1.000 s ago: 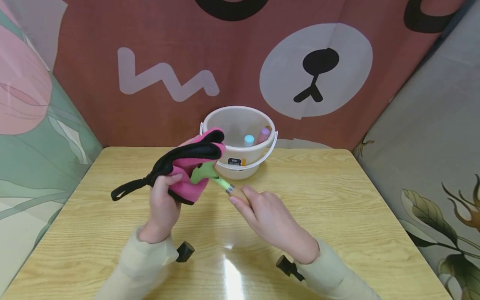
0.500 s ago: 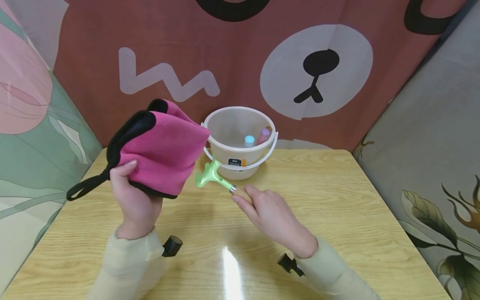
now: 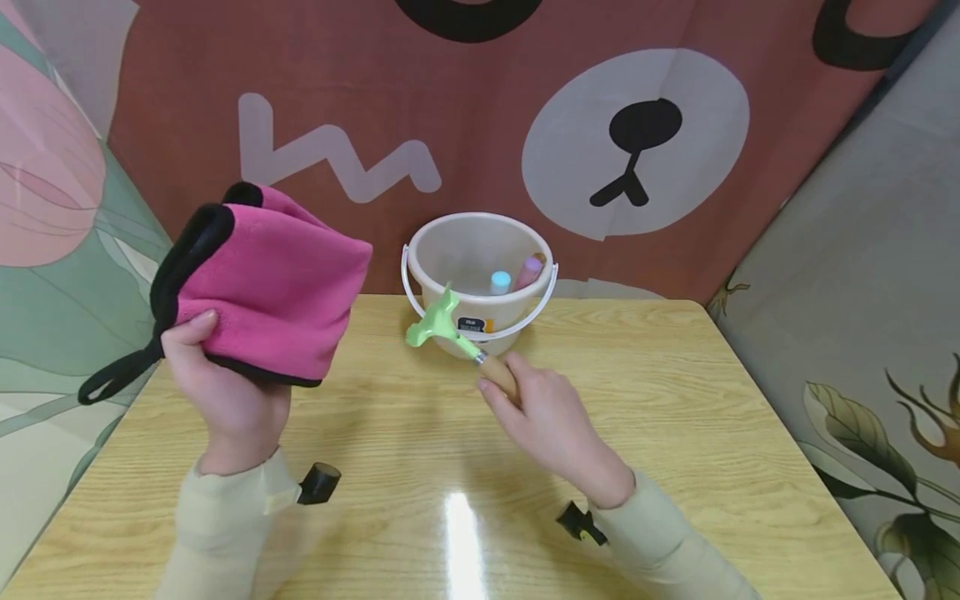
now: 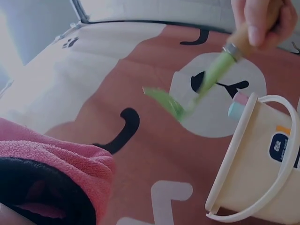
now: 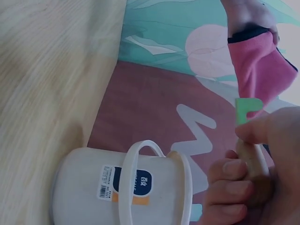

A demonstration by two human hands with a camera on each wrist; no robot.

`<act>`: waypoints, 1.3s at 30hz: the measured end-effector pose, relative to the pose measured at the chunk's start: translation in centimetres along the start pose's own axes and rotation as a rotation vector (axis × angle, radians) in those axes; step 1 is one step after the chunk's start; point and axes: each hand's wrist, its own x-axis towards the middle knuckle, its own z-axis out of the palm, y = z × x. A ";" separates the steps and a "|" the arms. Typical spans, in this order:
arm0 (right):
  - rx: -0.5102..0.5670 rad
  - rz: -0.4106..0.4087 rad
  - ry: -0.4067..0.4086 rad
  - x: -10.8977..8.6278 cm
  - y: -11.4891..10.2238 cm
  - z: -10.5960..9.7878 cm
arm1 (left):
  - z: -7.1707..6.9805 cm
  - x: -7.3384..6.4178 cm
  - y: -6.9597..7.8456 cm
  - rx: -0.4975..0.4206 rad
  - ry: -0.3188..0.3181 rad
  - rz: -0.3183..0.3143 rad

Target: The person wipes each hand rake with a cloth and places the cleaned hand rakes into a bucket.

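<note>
In the head view my left hand (image 3: 228,400) grips a folded pink cloth (image 3: 277,283) with black edging and a black hanging loop, raised over the table's left side. The thumb lies on the cloth's near face. My right hand (image 3: 551,417) holds a small garden hoe (image 3: 442,321) by its wooden handle (image 3: 498,377). Its light green, two-sided head points up and left and overlaps the bucket's front in this view. The right wrist view shows fingers curled round the handle (image 5: 253,164), the green head (image 5: 246,108) beyond the thumb.
A white bucket (image 3: 442,287) with a white bail handle stands at the table's far edge. Inside it are a blue-capped item (image 3: 500,283) and a purple-capped one (image 3: 529,271). Printed fabric hangs behind the wooden table (image 3: 637,383) and along both sides.
My left hand has drawn the pink cloth left, away from the hoe's head, which it partly covered a second ago. The hoe has shifted slightly upward and right.
</note>
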 end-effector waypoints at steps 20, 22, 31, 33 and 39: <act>0.041 -0.011 0.145 2.0 0.1 -2.8 | -3.2 2.9 -0.1 0.013 0.069 -0.090; 0.041 -0.014 0.154 2.3 0.1 -3.1 | -3.6 3.3 -0.2 0.019 0.075 -0.100; 0.053 -0.061 0.177 4.3 0.2 -4.7 | -4.6 4.6 -0.1 0.002 0.144 -0.134; 0.044 -0.078 0.191 4.8 0.2 -5.0 | -4.9 4.8 -0.1 -0.014 0.161 -0.139; 0.009 -0.095 0.208 6.3 0.1 -5.7 | -5.6 5.5 -0.3 -0.089 0.210 -0.137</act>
